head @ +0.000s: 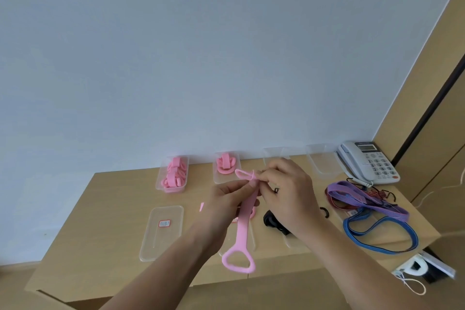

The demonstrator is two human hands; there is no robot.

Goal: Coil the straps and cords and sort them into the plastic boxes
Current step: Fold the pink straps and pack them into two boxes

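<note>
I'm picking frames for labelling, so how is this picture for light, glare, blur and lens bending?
Head view: light is soft and even, no glare or hard shadows on the table; the left hand, right hand and pink strap look slightly soft; the wide lens slants the wooden panel at right; the clear box at the back nearly fades into the wall.

**Left side open, right side crowded**

The worktop (113, 209) is bare along its left edge and in the gap beyond the empty box (161, 244) at near left. A row of boxes (159, 180) lines the far edge against the wall (201, 58). A pink strap (242, 229) hangs over the middle, with a black cord (271, 220) beneath. The phone (368, 162) and tangled straps (372, 204) fill the right.
</note>
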